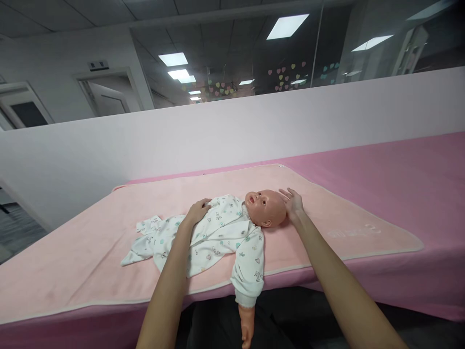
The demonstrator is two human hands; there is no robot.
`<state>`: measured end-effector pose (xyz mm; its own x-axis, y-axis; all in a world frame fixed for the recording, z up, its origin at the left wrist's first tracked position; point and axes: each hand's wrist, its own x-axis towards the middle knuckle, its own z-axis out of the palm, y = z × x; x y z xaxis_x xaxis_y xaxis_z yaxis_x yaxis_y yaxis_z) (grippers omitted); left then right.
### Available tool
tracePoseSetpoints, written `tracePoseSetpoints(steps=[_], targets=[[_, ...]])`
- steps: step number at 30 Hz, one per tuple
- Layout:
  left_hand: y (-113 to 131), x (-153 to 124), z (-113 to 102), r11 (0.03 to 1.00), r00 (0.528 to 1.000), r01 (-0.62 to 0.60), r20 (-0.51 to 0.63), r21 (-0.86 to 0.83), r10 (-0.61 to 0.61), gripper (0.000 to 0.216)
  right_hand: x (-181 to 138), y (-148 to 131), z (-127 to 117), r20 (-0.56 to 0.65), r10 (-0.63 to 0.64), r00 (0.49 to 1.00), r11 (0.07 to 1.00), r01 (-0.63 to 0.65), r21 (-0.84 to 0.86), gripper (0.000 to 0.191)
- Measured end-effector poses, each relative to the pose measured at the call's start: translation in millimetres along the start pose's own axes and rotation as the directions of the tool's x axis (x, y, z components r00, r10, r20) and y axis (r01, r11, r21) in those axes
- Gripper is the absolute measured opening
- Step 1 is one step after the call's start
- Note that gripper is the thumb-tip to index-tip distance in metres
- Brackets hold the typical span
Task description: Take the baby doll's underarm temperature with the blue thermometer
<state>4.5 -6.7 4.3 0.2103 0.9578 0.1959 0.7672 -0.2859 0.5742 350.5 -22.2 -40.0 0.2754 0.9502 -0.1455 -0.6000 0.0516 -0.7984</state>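
White wall point(218, 140), w/ window point(236, 58) above: runs behind doll point(269, 208). Pink cover point(392, 174): extends past doll's head & along its near side. Peach blanket point(90, 242): directly under doll. Doll (×1): on its back, lying crosswise on blanket, head toward person's R hand. Outfit point(221, 237), white w/ small prints: over doll's body. Status (judged): torso covered & 1 sleeve point(250, 261) filled, i.e. done; doll's arm point(247, 320) emerges from cuff, hanging past near edge. Possibly left: trouser legs point(148, 242), beyond doll's waist, look flat, no feet showing; doll's legs may not be fully in. Far sleeve hidden; front fastening can't be told. L hand point(198, 212): laid on outfit at doll's middle, fingers close together, approx. flat; can't tell if tips pinch cloth. R hand point(294, 203): at crown of doll's head, palm side toward it, fingers point(285, 192) spread, pinching nothing; exact contact w/ head unclear. Heart stickers point(225, 89): on window, above & behind doll.
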Motion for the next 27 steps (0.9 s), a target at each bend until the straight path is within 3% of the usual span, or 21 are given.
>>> tracePoseSetpoints(steps=[2, 5, 8, 10, 12, 14, 16, 17, 19, 20, 21, 23, 25, 27], targets=[[0.5, 0.1, 0.7, 1.0, 1.0, 0.006, -0.003, -0.004, -0.006, 0.04, 5.3, -2.6, -3.8, -0.064, -0.055, 0.996, 0.998, 0.057, 0.029, 0.027], [0.5, -0.7, 1.9, 1.0, 1.0, 0.012, -0.014, -0.028, -0.013, 0.038, 3.6, -2.4, -0.4, -0.028, -0.066, 0.997, 0.998, 0.066, 0.017, 0.026], [1.3, -2.1, -0.9, 0.997, 0.999, 0.019, -0.035, -0.072, -0.022, 0.036, -8.6, 1.8, 11.0, 0.151, 0.042, 0.988, 0.997, -0.032, -0.072, 0.03], [6.1, -3.6, -7.1, 0.994, 0.997, 0.021, -0.072, -0.108, -0.029, 0.039, -18.9, 3.0, 18.2, 0.318, 0.17, 0.933, 0.98, -0.128, -0.15, 0.038], [17.8, -7.0, -14.8, 0.974, 0.99, -0.025, -0.141, -0.227, -0.008, 0.043, -27.7, 1.1, 23.3, 0.438, 0.262, 0.86, 0.962, -0.197, -0.189, 0.045], [36.7, -13.0, -19.2, 0.888, 0.977, -0.143, -0.204, -0.437, 0.057, 0.043, -33.6, -2.6, 26.3, 0.462, 0.292, 0.838, 0.955, -0.232, -0.184, 0.047], [59.4, -21.2, -15.4, 0.824, 0.975, -0.22, -0.155, -0.522, 0.162, 0.042, -36.5, -5.8, 28.2, 0.44, 0.301, 0.846, 0.953, -0.246, -0.179, 0.048], [70.3, -25.4, -10.1, 0.827, 0.974, -0.221, -0.074, -0.517, 0.214, 0.042, -37.0, -6.4, 28.9, 0.423, 0.291, 0.858, 0.955, -0.238, -0.175, 0.047], [88.1, -32.3, 5.4, 0.879, 0.945, -0.24, 0.109, -0.413, 0.31, 0.039, -36.4, -5.7, 29.7, 0.409, 0.27, 0.872, 0.96, -0.21, -0.185, 0.047], [94.0, -34.4, 13.9, 0.904, 0.926, -0.293, 0.143, -0.311, 0.349, 0.036, -35.3, -4.5, 29.9, 0.404, 0.255, 0.879, 0.96, -0.182, -0.211, 0.047], [97.9, -35.3, 21.9, 0.916, 0.917, -0.343, 0.137, -0.207, 0.374, 0.036, -33.9, -3.0, 29.9, 0.375, 0.198, 0.906, 0.964, -0.111, -0.241, 0.046], [99.5, -33.9, 33.4, 0.923, 0.919, -0.369, 0.107, -0.11, 0.38, 0.031, -30.4, -0.4, 29.2, 0.267, -0.034, 0.963, 0.945, 0.118, -0.306, 0.039], [94.9, -29.3, 37.0, 0.928, 0.944, -0.311, 0.05, -0.206, 0.327, 0.026, -28.0, 0.5, 27.4, 0.138, -0.32, 0.937, 0.867, 0.348, -0.357, 0.026], [85.8, -23.7, 33.8, 0.863, 0.982, -0.172, -0.018, -0.475, 0.185, 0.027, -30.1, -0.6, 25.6, 0.042, -0.479, 0.877, 0.807, 0.458, -0.373, 0.018]])
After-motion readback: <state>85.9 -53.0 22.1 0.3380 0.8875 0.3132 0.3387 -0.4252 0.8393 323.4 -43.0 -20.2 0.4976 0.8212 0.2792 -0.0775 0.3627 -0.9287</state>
